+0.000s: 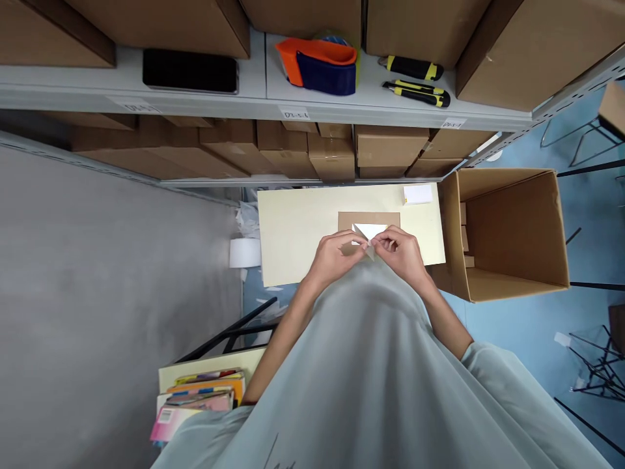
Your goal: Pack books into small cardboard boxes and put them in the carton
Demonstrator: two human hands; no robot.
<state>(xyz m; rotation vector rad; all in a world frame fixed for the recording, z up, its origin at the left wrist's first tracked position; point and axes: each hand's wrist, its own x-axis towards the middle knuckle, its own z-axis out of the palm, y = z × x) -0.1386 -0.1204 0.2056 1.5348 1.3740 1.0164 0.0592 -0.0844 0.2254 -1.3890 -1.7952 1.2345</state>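
Note:
My left hand (342,255) and my right hand (399,253) meet close to my body, over the near part of a cream table. Thumbs and fingertips of both are pinched together on a small white label (370,230). Part of the label is lifted and folded toward me, and a greyish flap hangs between the hands. The fingers cover some of its edges. Directly beneath lies a flat brown cardboard piece or box (368,217), partly hidden by my hands. Farther back on the table (303,228), at the right, sits a white stack or small box (418,194).
A large open carton (512,228) stands right of the table. Shelves ahead hold brown boxes (332,156), a black phone (190,71), an orange-and-blue tape dispenser (322,68) and utility knives (417,81). A white roll (245,253) and stacked books (202,397) are at left.

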